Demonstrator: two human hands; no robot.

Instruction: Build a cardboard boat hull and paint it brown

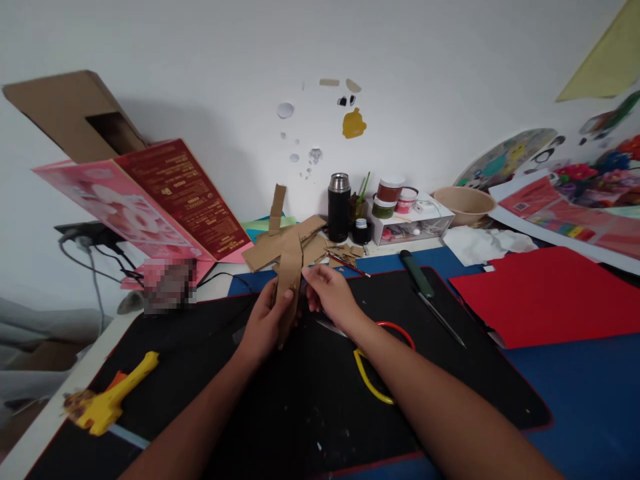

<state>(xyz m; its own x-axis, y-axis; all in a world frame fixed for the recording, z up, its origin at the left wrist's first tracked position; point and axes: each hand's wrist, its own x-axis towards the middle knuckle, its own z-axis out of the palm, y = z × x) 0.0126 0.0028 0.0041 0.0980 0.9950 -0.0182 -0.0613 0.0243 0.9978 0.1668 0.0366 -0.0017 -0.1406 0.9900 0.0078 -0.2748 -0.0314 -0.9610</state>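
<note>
My left hand (pixel 270 317) is wrapped round a brown cardboard strip (pixel 290 260), its thumb pressed on the front. The strip stands tilted upright, and its lower part is partly hidden by the fingers. At its right edge is my right hand (pixel 327 293), fingers curled and thumb and index close together; anything pinched there is too small to make out. Below my right forearm lie scissors with red and yellow handles (pixel 373 383), partly covered by the arm. Behind the strip are more cardboard scraps (pixel 313 250), some overlapping it in view.
A yellow glue gun (pixel 107 403) lies left on the black mat (pixel 280 427). A green-handled knife (pixel 417 273) and red sheets (pixel 555 293) lie right. At the back stand a black flask (pixel 339 210), paint jars (pixel 390 190) and a bowl (pixel 465 203). A pink box (pixel 145 207) leans left.
</note>
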